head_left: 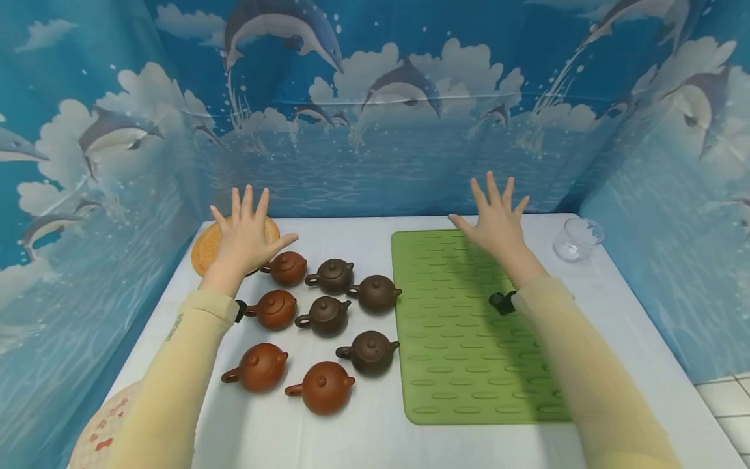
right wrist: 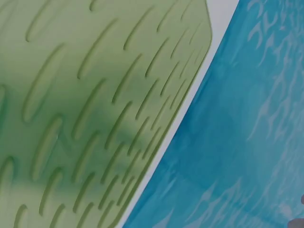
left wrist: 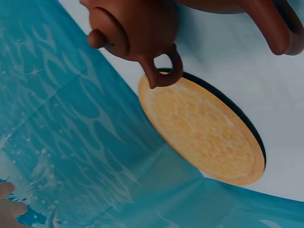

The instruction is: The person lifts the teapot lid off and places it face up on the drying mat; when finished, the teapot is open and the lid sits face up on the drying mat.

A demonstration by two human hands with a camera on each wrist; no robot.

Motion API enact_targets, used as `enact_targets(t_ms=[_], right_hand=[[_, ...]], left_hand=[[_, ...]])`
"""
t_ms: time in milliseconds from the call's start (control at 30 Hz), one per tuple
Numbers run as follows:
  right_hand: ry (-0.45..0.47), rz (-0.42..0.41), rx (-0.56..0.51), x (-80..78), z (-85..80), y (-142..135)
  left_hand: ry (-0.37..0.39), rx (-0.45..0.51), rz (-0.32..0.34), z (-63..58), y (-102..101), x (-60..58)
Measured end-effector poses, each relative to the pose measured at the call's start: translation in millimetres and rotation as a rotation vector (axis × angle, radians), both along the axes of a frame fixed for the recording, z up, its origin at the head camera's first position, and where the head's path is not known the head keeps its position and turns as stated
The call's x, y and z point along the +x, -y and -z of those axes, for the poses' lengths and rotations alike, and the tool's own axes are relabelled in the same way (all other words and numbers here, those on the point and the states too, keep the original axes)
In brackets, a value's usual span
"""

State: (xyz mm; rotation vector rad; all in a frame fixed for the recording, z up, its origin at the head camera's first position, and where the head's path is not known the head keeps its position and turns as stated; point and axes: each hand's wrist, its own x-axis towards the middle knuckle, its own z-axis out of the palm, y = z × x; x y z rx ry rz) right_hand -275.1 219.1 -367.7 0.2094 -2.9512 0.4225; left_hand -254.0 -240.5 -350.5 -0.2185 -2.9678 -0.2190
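Observation:
My left hand [head_left: 245, 238] is held up with its fingers spread, in front of an orange round mat [head_left: 205, 251] at the back left. Nothing is in its grasp. My right hand [head_left: 499, 227] is raised in the same way over the far part of a green ridged mat [head_left: 445, 326], also holding nothing. Between the hands and nearer to me stand several small teapots: reddish-brown ones such as this teapot [head_left: 325, 388], and dark brown ones such as this teapot [head_left: 372, 353]. In the left wrist view a reddish teapot's handle [left wrist: 175, 71] overlaps the round mat's edge.
A clear glass cup [head_left: 577, 240] stands at the back right of the white-covered table [head_left: 363, 443]. A patterned round piece [head_left: 96, 433] lies at the front left, partly behind my sleeve. Dolphin-print curtains [head_left: 375, 163] enclose the back and sides.

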Motion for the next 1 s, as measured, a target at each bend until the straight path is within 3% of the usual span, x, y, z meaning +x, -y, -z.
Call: enact_targets(t_ms=[200,367,533,767,1000], right_hand=[[-0.057,-0.061,0.024,20.5,0.9,4.4],[-0.126,-0.156,0.023,44.7,7.8,15.0],[-0.166,-0.271,0.005,71.6,16.6,32.9],[-0.116,-0.404,-0.039,105.9,27.5,61.7],[-0.08,-0.514,-0.106,129.0,40.4,85.2]], left_hand=[[0.006,0.001,0.047,-5.1,-2.3,15.0],[-0.023,-0.048,0.137,1.7,-7.9,33.5],[-0.048,-0.011,0.278,8.9,-19.0,56.6],[-0.069,0.041,0.516,28.9,-37.2,86.0],[-0.032,0.086,0.665,49.8,-54.9,111.8]])
